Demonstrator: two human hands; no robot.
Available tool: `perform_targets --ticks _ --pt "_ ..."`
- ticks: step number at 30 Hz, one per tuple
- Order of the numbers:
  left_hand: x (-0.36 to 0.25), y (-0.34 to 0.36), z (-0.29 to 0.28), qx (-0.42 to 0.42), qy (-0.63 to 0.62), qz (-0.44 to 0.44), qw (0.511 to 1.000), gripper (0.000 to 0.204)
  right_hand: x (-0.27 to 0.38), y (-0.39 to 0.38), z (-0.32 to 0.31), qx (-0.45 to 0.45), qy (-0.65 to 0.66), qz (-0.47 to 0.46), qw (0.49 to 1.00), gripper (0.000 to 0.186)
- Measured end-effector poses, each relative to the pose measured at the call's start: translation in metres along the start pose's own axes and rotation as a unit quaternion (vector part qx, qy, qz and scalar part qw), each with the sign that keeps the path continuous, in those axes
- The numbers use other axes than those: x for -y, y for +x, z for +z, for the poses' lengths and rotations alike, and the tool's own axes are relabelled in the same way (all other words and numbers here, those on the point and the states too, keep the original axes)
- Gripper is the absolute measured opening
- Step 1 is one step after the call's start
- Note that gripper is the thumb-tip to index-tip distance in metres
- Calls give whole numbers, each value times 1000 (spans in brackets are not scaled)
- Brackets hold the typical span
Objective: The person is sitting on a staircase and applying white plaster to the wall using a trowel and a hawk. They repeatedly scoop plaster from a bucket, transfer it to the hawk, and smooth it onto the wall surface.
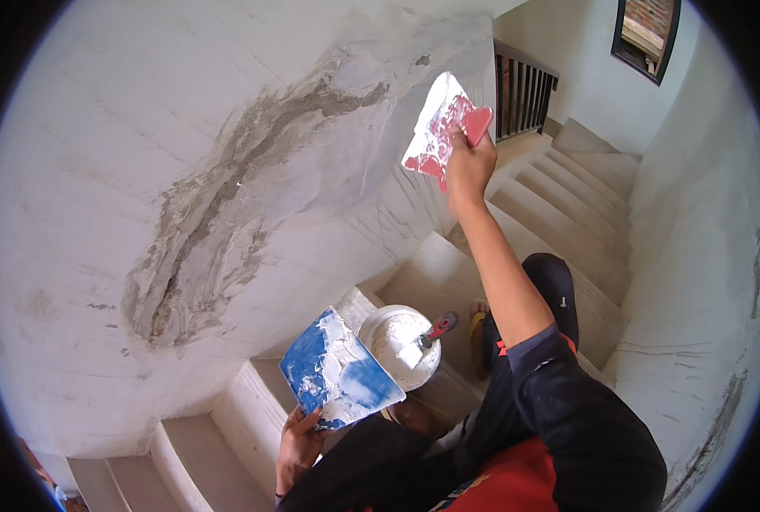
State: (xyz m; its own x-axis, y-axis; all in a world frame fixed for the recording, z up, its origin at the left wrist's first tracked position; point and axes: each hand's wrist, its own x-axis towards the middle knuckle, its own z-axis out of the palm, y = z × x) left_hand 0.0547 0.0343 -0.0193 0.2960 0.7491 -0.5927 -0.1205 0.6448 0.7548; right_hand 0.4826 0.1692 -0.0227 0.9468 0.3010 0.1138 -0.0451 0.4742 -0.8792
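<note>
My right hand (470,166) is raised at the upper right, closed round a red plastering spreader (441,128). White paste smears the spreader's face, and its far edge is at or close to the wall; whether it touches I cannot tell. Low in the middle, my left hand (299,445) grips a blue rectangular board (299,369) by its near edge. Thick white paste (339,350) lies across the board. Just right of the board stands a white bucket (438,363) of white paste, with a red-and-black-handled scraper (438,328) resting in it.
A rough grey patched crack (209,213) runs diagonally over the pale wall (72,213) at left. Concrete stairs (559,200) run under and past my legs, with steps (188,452) at lower left. A dark railing (523,94) and a framed opening (647,36) are at the far right.
</note>
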Motion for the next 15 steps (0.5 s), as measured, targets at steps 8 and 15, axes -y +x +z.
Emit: perform_targets --ticks 8,15 --pt "3 12 -4 14 9 -21 1000 31 -14 63 46 -51 -230 -91 968 33" --pt "-4 14 3 20 32 -42 998 32 -16 62 78 -20 -297 -182 937 40"
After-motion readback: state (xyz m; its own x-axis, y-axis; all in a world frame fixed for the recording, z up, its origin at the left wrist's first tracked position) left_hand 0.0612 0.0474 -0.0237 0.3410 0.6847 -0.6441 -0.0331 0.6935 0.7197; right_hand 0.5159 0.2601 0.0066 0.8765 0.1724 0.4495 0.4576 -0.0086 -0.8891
